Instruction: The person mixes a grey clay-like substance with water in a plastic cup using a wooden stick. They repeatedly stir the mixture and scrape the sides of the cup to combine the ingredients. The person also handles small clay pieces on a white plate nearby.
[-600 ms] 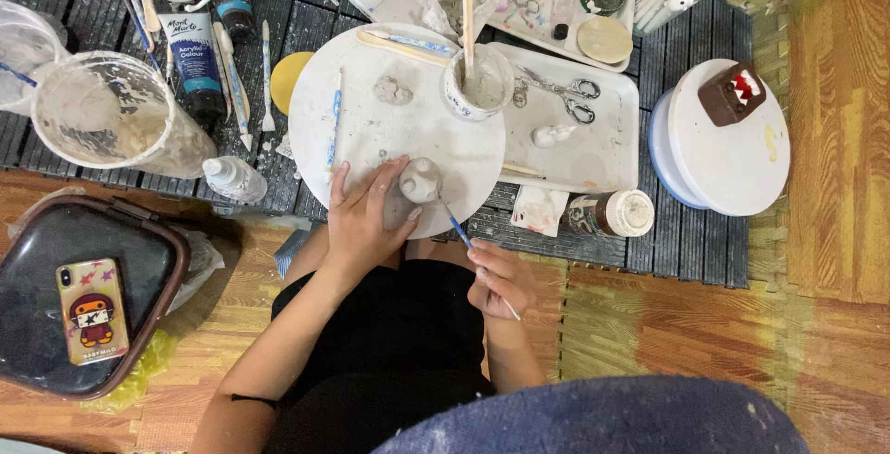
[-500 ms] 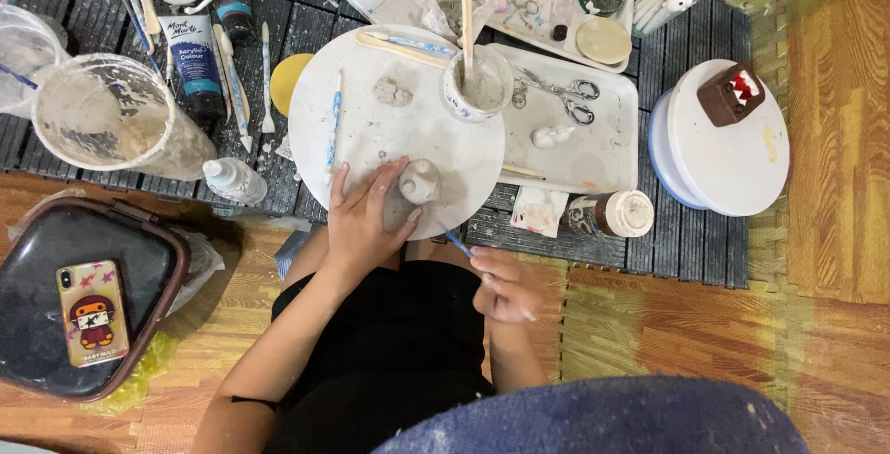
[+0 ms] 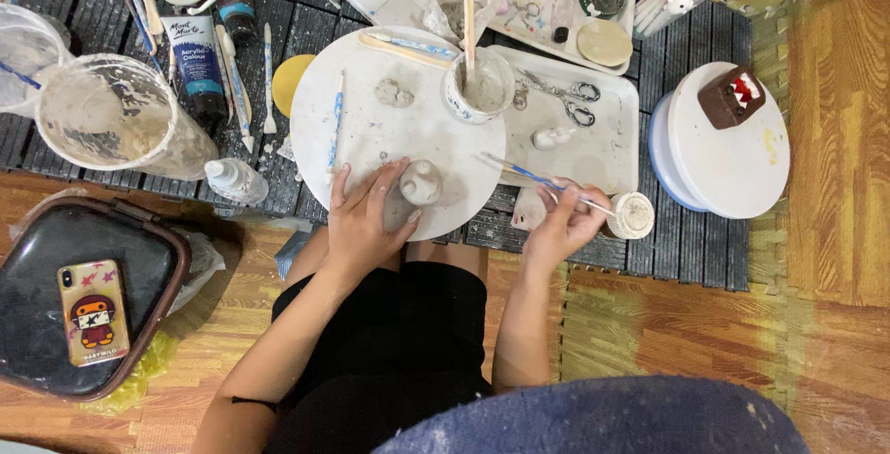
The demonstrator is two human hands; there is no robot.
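Observation:
My left hand wraps around the base of a small grey clay figure standing at the near edge of a round white board. My right hand holds a thin blue-handled brush, its tip pointing left toward the board. That hand hovers beside a small open white jar on the dark slatted mat. A clay lump and a blue tool lie on the board. A cup of grey slip with a wooden stick stands at the board's far right edge.
A white tray holds scissors and a small clay piece. A white turntable with a brown block figure sits right. Plastic tubs, a paint tube and brushes lie left. A phone rests on a dark lidded box.
My right hand has lifted from my lap and moved right and forward with the brush, to beside the small white jar. My left hand stays on the clay figure.

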